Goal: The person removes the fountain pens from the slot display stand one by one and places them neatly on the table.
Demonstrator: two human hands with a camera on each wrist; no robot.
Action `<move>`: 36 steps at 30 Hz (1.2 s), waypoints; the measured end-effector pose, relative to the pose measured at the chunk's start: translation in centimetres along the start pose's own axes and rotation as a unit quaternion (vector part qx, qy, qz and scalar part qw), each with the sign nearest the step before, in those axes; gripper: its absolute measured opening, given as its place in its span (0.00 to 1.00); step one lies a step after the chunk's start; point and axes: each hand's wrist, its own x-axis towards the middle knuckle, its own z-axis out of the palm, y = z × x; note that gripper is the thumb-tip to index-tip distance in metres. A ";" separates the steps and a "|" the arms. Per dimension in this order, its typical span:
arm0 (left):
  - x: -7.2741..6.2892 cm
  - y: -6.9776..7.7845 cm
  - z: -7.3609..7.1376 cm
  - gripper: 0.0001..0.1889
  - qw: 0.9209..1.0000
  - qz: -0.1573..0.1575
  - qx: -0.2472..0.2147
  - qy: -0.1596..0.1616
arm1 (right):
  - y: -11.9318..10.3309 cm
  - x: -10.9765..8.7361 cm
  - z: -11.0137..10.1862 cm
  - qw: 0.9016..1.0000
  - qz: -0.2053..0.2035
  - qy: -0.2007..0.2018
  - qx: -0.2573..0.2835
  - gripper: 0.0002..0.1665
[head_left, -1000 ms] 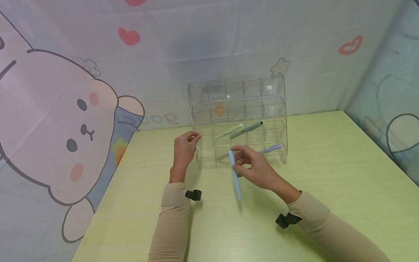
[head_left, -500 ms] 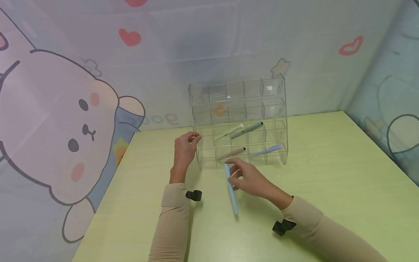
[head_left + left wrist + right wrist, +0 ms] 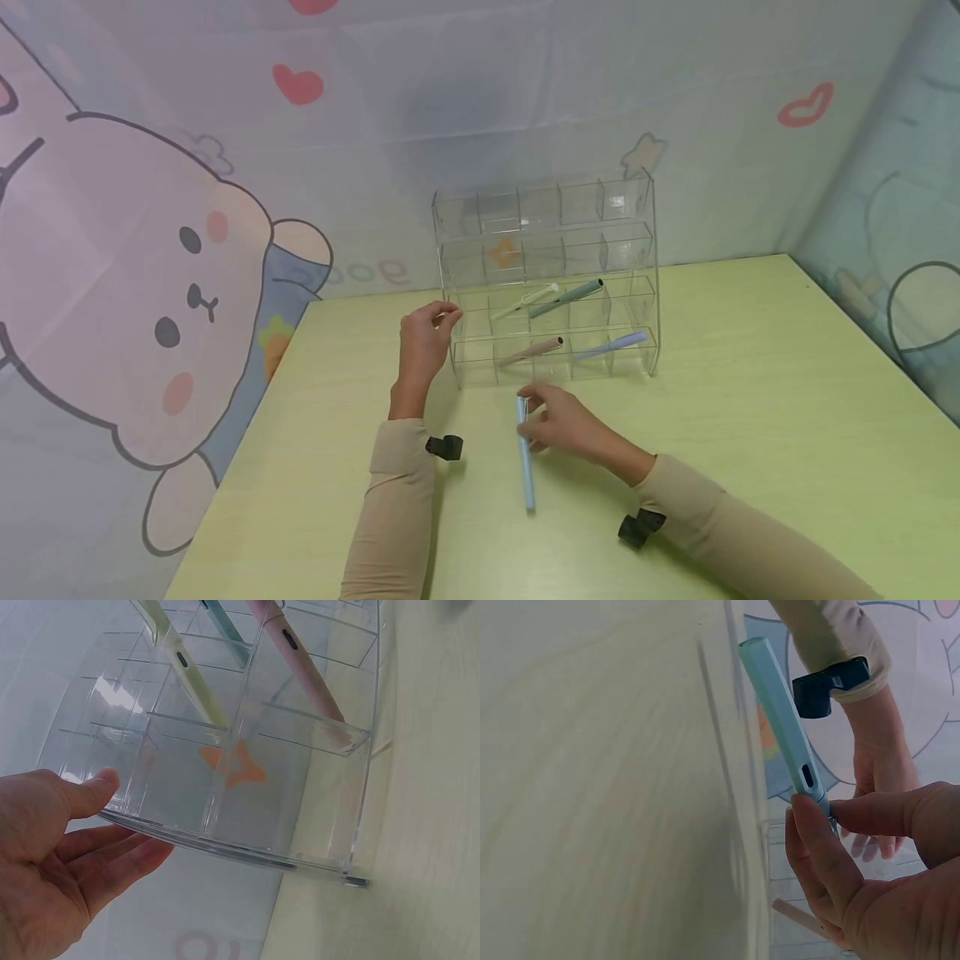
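A light blue fountain pen [image 3: 527, 479] with its cap on is pinched between the thumb and fingers of my right hand [image 3: 564, 423], in front of the rack. The pen's slotted barrel end [image 3: 772, 697] sticks out beyond the fingertips in the right wrist view. My left hand [image 3: 423, 340] grips the left side edge of a clear tiered pen rack [image 3: 176, 784], thumb on one face and fingers behind it. The rack's lowest tier holds a dusty pink pen [image 3: 534, 351] and a lavender pen [image 3: 615, 343]. One tier up lean a pale green pen [image 3: 521, 303] and a dark green pen [image 3: 567, 297].
The rack stands upright on a yellow-green table [image 3: 720, 400], close to the patterned cloth [image 3: 360, 150] behind it. Another cloth wall [image 3: 892, 217] closes off the right side. Black wrist cameras [image 3: 445, 447] sit on both sleeves.
My right hand has drawn back from the rack toward me, bringing the light blue pen lower and nearer. The pink pen has come into full view. My left hand stays on the rack.
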 end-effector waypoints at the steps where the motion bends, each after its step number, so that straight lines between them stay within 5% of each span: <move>1: 0.0 0.0 0.0 0.10 1.000 0.000 0.000 0.000 | 0.1 0.0 0.1 1.000 0.003 -0.001 -0.001 0.33; 9: 0.1 0.0 0.1 0.10 1.000 0.004 0.003 0.002 | 0.7 0.2 0.8 0.999 0.026 0.007 -0.037 0.33; 17: 0.1 0.0 0.1 0.09 1.000 0.002 0.004 0.002 | 0.7 0.2 0.8 0.991 0.019 0.006 -0.129 0.30; 29: 0.0 0.0 0.0 0.09 1.000 0.006 0.004 0.005 | 0.7 0.0 0.9 0.986 0.006 -0.012 -0.169 0.22; 36: -0.1 0.1 0.0 0.09 1.000 0.009 0.003 0.006 | 0.8 -0.1 0.9 0.990 0.033 -0.027 -0.138 0.21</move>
